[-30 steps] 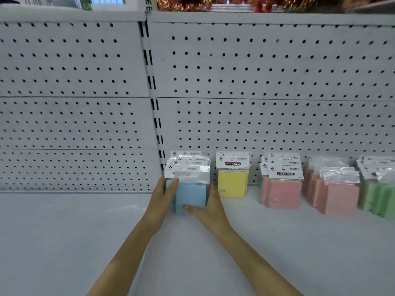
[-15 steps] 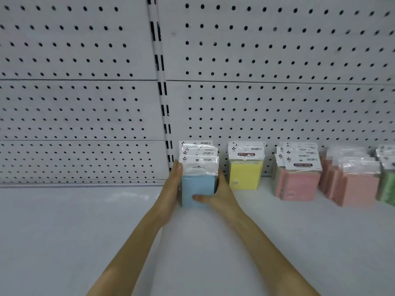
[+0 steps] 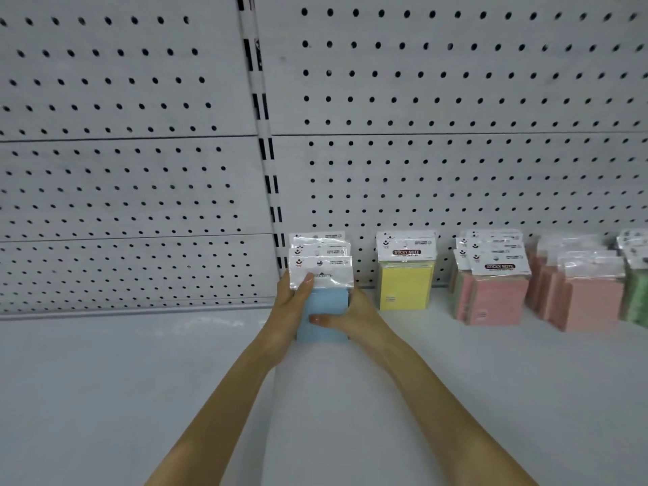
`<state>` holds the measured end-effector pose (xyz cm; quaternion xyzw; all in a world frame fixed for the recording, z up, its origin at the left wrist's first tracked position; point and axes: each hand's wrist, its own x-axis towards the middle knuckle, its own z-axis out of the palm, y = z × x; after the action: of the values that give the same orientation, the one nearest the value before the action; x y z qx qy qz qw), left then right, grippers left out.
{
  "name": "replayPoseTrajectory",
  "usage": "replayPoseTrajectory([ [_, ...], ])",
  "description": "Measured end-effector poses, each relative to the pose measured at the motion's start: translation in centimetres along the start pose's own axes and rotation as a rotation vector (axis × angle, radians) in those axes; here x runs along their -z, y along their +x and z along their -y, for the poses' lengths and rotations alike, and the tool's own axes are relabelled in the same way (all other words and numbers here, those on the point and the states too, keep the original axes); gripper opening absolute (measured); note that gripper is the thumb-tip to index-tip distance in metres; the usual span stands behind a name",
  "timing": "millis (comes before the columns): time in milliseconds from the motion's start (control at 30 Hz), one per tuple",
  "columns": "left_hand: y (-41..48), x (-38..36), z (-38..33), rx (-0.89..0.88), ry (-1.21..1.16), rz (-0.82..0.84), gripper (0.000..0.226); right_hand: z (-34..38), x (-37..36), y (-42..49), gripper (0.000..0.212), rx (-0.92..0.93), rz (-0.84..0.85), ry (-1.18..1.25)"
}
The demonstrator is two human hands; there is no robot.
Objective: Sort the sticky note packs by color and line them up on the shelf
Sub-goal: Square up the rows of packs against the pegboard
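Nearest to us, the white shelf (image 3: 140,380) lies bare in the foreground, and both arms reach across it to one spot near its back edge. At that spot we clasp the blue packs (image 3: 329,303) from either side. The left hand (image 3: 289,306) wraps the left flank, thumb raised onto the front pack's white header card. The right hand (image 3: 357,317) cups the right flank, thumb laid across the blue front face. Both hands are thus closed on the same stack, which stands upright on the shelf. The stack sits squarely between the two grips, so neither hand is the nearer. Several header cards step up one behind another, which shows that its long axis runs front to back, away from us and toward the perforated back panel (image 3: 456,170). It stands just right of the slotted upright (image 3: 266,170). We judge that the coming move is a straight push or squeeze along that axis to square the file, not a sideways shift. Farther right along the same back line stand the yellow pack (image 3: 405,289), clearly apart from the blue, then two files of pink packs (image 3: 498,299) and, at the frame edge, the green packs (image 3: 638,303). Any later reach that way falls to the right hand.
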<state>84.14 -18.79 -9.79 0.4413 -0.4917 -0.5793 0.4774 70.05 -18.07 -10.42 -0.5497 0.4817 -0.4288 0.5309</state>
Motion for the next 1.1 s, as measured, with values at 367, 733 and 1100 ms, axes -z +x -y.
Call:
replayPoseTrajectory([
  [367, -7.6, -3.6, -2.8, -0.452, 0.243, -0.421, 0.052, -0.4, 6.7, -8.3, 0.072, 0.174, -0.429, -0.167],
  [733, -2.9, -12.5, -0.1, -0.058, 0.188, 0.002, 0.054, -1.6, 9.5, -4.8, 0.071, 0.025, -0.425, -0.249],
  [1100, -0.1, -13.9, 2.2, -0.11, 0.069, -0.138, 0.074, -1.6, 10.0, -2.5, 0.058, 0.023, -0.415, -0.218],
])
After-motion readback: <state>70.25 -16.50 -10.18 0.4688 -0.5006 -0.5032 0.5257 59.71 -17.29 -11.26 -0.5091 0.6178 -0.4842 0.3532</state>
